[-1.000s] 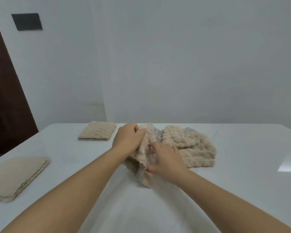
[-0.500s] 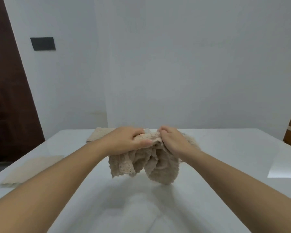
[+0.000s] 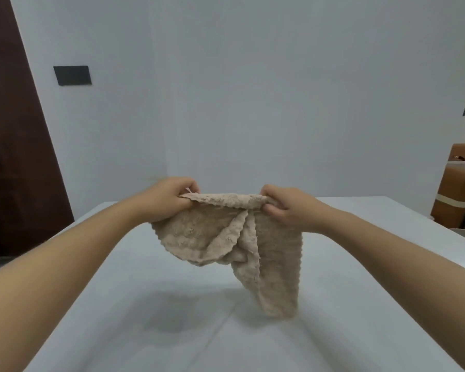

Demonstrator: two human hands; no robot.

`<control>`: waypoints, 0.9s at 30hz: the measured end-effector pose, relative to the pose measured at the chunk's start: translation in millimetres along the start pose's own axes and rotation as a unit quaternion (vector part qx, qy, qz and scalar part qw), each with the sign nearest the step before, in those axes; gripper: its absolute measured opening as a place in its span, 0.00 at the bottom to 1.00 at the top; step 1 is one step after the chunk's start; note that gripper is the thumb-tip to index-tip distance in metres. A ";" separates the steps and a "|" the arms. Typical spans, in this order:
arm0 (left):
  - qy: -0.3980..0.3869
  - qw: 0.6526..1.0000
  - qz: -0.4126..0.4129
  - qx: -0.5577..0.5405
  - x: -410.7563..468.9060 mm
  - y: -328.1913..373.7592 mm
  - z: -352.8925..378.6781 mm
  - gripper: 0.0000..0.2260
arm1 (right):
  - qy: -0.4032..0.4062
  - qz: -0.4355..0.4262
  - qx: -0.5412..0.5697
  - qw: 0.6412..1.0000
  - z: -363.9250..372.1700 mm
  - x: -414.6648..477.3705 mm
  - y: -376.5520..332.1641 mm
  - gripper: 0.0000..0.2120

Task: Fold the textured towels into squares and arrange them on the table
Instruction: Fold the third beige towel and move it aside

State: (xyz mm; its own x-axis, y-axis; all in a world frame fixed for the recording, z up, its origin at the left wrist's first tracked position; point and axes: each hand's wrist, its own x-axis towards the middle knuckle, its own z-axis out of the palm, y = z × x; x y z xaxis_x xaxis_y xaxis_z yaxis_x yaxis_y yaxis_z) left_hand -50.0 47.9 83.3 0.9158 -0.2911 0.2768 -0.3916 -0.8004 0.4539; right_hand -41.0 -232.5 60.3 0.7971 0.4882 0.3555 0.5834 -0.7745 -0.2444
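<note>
White table (image 3: 97, 304) nearest, bare in front; above it, held clear of the surface, beige textured towel (image 3: 234, 237), bunched, one end hanging low; left hand (image 3: 169, 201) and right hand (image 3: 287, 208) pinched shut on its top edge; beyond, dark wall plate (image 3: 72, 75), brown door (image 3: 14, 146)

Textured towel (image 3: 226, 232): beige, nubby ribbed weave, wavy scalloped edges. Unfolded, not yet squared. Held aloft above white tabletop (image 3: 172, 331), top edge stretched roughly level between left hand (image 3: 169, 200) and right hand (image 3: 287, 208), each grip pinched on one upper corner. Body hangs bunched and creased; left part drapes short and rounded, right part trails lower in narrow strip, tip near tabletop, contact unclear.
</note>
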 end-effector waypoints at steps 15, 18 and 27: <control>-0.043 0.962 -0.123 -0.240 -46.4 9.1 -13.8 0.14 | -0.080 0.165 0.377 0.908 -37.8 -31.1 5.9 0.19; -0.088 0.951 -0.125 -0.268 -44.5 8.7 -22.0 0.23 | -0.118 0.215 0.387 0.889 -43.6 -30.4 5.0 0.19; -0.058 0.975 -0.210 -0.038 9.3 -52.0 79.0 0.06 | -0.132 0.276 0.145 0.941 69.0 -7.0 57.6 0.18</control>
State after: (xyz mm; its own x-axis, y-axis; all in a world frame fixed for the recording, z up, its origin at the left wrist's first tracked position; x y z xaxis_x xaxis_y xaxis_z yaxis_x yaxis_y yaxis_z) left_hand -14.0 45.4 -4.7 0.9990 -0.0069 -0.0432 0.0189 -0.8218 0.5695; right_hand -2.2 -252.8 -18.6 0.9798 0.1560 -0.1249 0.0564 -0.8155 -0.5759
